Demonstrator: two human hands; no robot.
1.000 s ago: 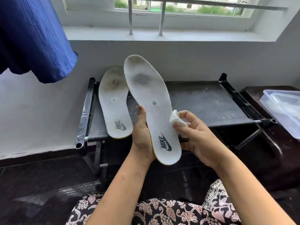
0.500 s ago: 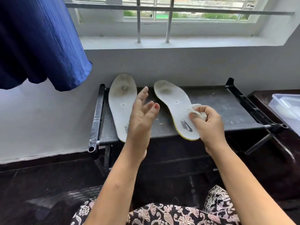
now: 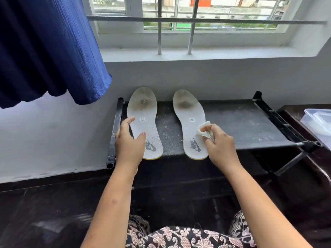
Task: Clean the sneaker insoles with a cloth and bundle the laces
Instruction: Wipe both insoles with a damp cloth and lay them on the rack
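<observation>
The right hand (image 3: 220,146) has its fingers curled round a crumpled white cloth (image 3: 206,131), pressed on the right insole (image 3: 189,120). The left hand (image 3: 129,143), fingers spread loose, reaches over the left insole (image 3: 143,115). Both insoles lie on a black rack (image 3: 241,122). Far right of the cloth fingers is a clear tub (image 3: 318,120), its contents unclear.

head camera looks forward and down, close over the rack (image 3: 232,122).
</observation>
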